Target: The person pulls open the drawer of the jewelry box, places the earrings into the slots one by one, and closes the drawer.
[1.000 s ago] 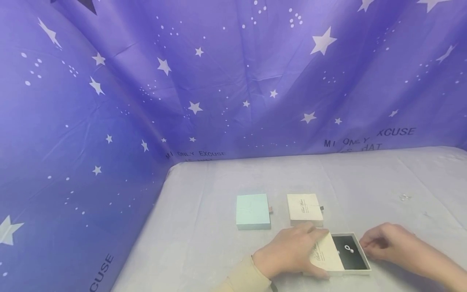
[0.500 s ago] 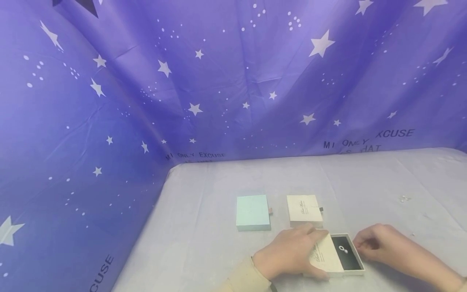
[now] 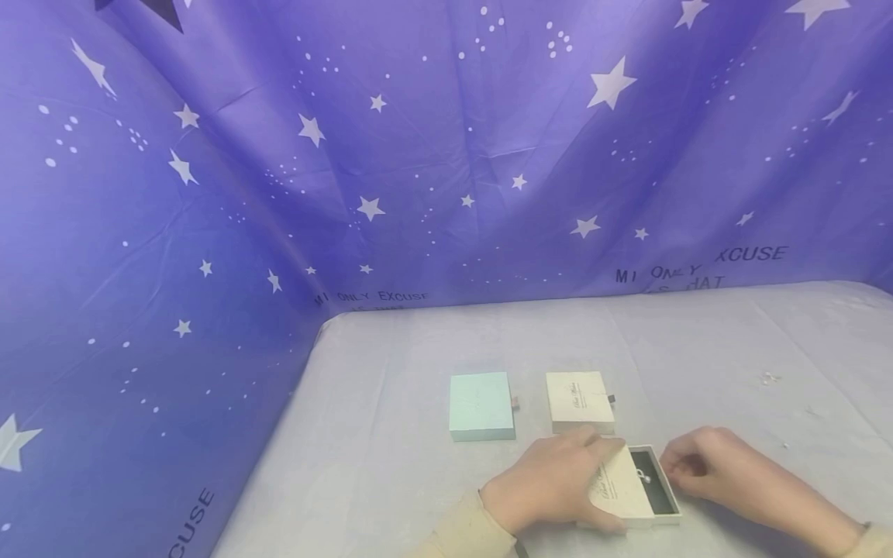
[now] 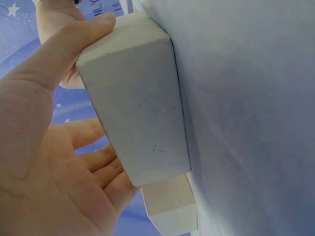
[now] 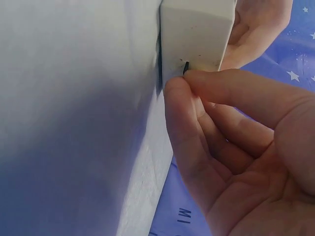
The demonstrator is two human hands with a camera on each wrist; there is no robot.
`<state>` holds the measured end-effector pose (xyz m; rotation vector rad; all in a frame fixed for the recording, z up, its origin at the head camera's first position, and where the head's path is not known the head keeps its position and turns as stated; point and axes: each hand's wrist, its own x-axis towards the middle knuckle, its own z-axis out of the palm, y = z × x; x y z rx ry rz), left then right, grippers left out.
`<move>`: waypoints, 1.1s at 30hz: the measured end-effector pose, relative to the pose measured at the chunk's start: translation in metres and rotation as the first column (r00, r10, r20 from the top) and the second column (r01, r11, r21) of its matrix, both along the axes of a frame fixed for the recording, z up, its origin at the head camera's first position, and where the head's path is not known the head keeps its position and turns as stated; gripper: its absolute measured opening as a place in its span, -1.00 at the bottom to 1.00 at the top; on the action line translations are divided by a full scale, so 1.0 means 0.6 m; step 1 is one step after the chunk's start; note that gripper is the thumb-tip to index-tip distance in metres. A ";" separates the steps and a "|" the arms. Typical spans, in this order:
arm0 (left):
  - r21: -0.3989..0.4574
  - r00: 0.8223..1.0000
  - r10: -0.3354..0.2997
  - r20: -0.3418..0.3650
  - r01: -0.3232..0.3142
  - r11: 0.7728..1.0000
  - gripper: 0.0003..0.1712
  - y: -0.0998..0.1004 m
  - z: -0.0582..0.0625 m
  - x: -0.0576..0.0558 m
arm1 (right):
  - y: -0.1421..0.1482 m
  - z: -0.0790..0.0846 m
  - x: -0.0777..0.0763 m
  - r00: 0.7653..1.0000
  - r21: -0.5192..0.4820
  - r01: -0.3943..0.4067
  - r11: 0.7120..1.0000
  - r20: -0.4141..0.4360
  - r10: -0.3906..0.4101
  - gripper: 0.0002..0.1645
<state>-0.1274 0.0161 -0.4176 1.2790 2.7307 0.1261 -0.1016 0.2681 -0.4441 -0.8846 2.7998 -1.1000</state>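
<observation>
On the cloth lies a cream drawer-style jewelry box point(image 3: 621, 490), its drawer point(image 3: 666, 496) partly out to the right. Inside, on a dark pad, sits a small silver piece of jewelry with a pearl-like bead point(image 3: 643, 477). My left hand point(image 3: 547, 482) grips the box's outer sleeve across its width, the thumb on the near side and the fingers on the far side. At the drawer's front, my right hand point(image 5: 236, 128) pinches the short black pull tab point(image 5: 186, 68) between thumb and index finger.
A mint-green box point(image 3: 481, 407) and a second cream box point(image 3: 580, 401) with a dark tab lie behind the hands. Small silver jewelry pieces point(image 3: 770, 378) are scattered on the cloth-covered table point(image 3: 391, 465) at right. A purple star-patterned curtain point(image 3: 418, 139) hangs around the back and left.
The drawer has slid leftward into its sleeve, covering more of the dark pad, and my right hand has moved left with it. My left hand stays on the sleeve.
</observation>
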 end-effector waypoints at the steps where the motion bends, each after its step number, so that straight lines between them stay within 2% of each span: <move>1: -0.001 1.000 0.000 0.000 0.000 1.000 0.10 0.000 0.000 0.000 | -0.002 0.000 0.000 1.000 -0.002 -0.001 1.000 -0.001 0.001 -0.68; 6: 0.009 1.000 0.002 0.003 -0.002 1.000 0.08 -0.002 0.000 -0.001 | -0.014 -0.003 0.000 1.000 -0.015 -0.002 1.000 -0.019 0.002 -0.72; 12: 0.015 1.000 -0.014 -0.014 0.014 1.000 0.06 0.002 0.000 0.002 | -0.033 -0.005 0.006 1.000 0.002 0.024 1.000 -0.002 -0.024 -0.71; 22: 0.019 0.999 -0.019 -0.027 0.020 1.000 0.05 -0.001 -0.001 0.003 | -0.052 -0.003 0.004 0.997 0.033 0.049 0.998 -0.055 -0.047 -0.71; 25: 0.020 0.999 -0.020 -0.027 0.020 1.000 0.05 -0.002 0.000 0.002 | -0.048 -0.005 0.005 0.996 0.049 0.063 0.997 -0.062 -0.060 -0.81; 27: 0.018 0.999 -0.021 -0.031 0.022 1.000 0.04 -0.002 0.001 0.002 | -0.047 -0.005 0.008 0.991 0.070 0.099 0.993 -0.095 -0.092 -0.90; 31: 0.012 0.999 -0.023 -0.040 0.023 1.000 0.04 -0.001 0.001 0.002 | -0.049 -0.001 0.011 0.974 0.074 0.165 0.984 -0.169 -0.151 -0.74; 33: 0.004 0.999 -0.023 -0.043 0.023 1.000 0.05 -0.001 0.002 0.001 | -0.049 0.002 0.012 0.971 0.045 0.166 0.985 -0.180 -0.156 -0.63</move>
